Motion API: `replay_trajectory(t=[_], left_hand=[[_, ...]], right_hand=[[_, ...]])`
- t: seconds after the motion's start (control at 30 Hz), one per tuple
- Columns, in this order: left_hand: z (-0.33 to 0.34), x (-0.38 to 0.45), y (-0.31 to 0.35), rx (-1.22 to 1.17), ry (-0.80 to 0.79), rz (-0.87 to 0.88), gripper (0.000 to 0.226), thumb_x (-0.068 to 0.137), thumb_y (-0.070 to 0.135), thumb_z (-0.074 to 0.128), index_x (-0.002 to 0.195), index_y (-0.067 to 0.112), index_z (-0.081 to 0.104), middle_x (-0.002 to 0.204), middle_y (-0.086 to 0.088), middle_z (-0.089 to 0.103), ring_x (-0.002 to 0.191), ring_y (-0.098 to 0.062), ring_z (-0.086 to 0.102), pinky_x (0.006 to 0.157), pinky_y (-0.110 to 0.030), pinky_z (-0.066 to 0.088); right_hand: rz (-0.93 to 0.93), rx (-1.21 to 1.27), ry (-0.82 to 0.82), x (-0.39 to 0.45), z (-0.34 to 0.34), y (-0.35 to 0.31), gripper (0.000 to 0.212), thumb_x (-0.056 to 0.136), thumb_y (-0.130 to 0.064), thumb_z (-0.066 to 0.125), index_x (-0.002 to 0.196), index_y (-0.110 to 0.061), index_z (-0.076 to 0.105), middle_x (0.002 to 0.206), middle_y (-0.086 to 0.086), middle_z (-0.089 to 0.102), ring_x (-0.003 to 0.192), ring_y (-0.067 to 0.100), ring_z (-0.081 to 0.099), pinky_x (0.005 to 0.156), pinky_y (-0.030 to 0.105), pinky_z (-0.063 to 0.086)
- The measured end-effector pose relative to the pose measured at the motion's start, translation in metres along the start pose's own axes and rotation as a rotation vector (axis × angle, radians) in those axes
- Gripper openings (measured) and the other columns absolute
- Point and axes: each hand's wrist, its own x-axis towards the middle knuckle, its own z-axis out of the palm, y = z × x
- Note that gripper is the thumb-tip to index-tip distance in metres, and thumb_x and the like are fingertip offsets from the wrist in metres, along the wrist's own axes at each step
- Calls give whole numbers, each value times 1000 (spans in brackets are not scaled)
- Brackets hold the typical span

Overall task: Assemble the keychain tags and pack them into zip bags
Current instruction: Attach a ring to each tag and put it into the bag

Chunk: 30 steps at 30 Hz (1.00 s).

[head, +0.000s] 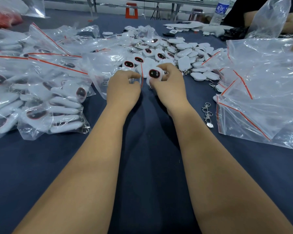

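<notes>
a dark blue cloth table (142,132) fills the frame. at centre, the right hand (167,81) pinches a white oval keychain tag with a dark red-rimmed face (154,74); just left, the left hand (123,85) grips a clear red-striped zip bag (139,73), its mouth facing the tag.

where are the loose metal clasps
In the head view, the loose metal clasps lie on the dark table to the right of the right forearm, just left of the empty zip bags.
</notes>
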Motion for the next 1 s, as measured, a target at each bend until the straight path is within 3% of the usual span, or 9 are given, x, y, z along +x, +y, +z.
replay_trajectory(t=[0.17, 0.3, 0.37, 0.43, 0.53, 0.67, 0.8, 1.0], left_hand=[[-1, -2, 3, -59, 8, -20, 35, 86, 9, 50, 109, 23, 73, 107, -2, 70, 98, -19, 63, 84, -29, 49], [0, 1, 5, -203, 23, -67, 26, 87, 12, 50, 83, 28, 71, 74, 15, 64, 75, -10, 57, 66, -24, 45], [1, 1, 8, -293, 16, -100, 27, 85, 13, 51, 61, 25, 56, 50, 14, 48, 57, -12, 44, 58, -27, 38], [2, -1, 10, -339, -17, -97, 36, 85, 17, 56, 53, 22, 42, 42, 13, 35, 47, -10, 32, 51, -25, 29], [3, -3, 10, -319, -59, -63, 35, 88, 21, 61, 55, 20, 49, 38, 12, 37, 40, -5, 31, 48, -24, 28], [2, -3, 10, -314, -55, -69, 29, 89, 19, 59, 60, 18, 57, 39, 12, 42, 40, -4, 34, 51, -25, 32], [2, -3, 10, -308, -48, -70, 21, 87, 16, 57, 68, 8, 60, 39, 11, 37, 44, -8, 32, 54, -27, 30], [2, -2, 10, -301, -51, -82, 23, 88, 17, 56, 70, 4, 62, 41, 10, 41, 48, -11, 36, 60, -28, 33]], right_hand=[[-2, 305, -122, 0, 5, -5, 14, 92, -2, 62, 102, -9, 67, 85, 5, 68, 76, 13, 63, 65, 21, 52], [42, 349, -177, 0, 8, -3, 25, 92, 2, 60, 116, -1, 65, 96, 11, 71, 83, 14, 67, 70, 22, 55], [65, 353, -193, 1, 9, -2, 29, 91, 4, 60, 119, -2, 63, 101, 12, 72, 89, 18, 67, 82, 27, 56], [67, 326, -199, 1, 10, 0, 27, 91, 3, 60, 116, -6, 63, 100, 10, 73, 90, 17, 68, 83, 27, 55], [47, 279, -179, 2, 9, 2, 21, 91, 3, 60, 105, -12, 64, 92, 6, 73, 82, 12, 68, 71, 21, 51], [51, 305, -172, 1, 9, 3, 22, 89, 4, 62, 93, -18, 63, 87, 5, 74, 76, 9, 68, 68, 20, 52], [64, 336, -181, 2, 9, 2, 20, 90, 7, 60, 101, -9, 64, 81, 4, 71, 65, 3, 65, 59, 14, 49], [82, 332, -170, 2, 9, 2, 21, 90, 8, 59, 108, -1, 64, 86, 10, 71, 70, 10, 65, 60, 17, 50]])
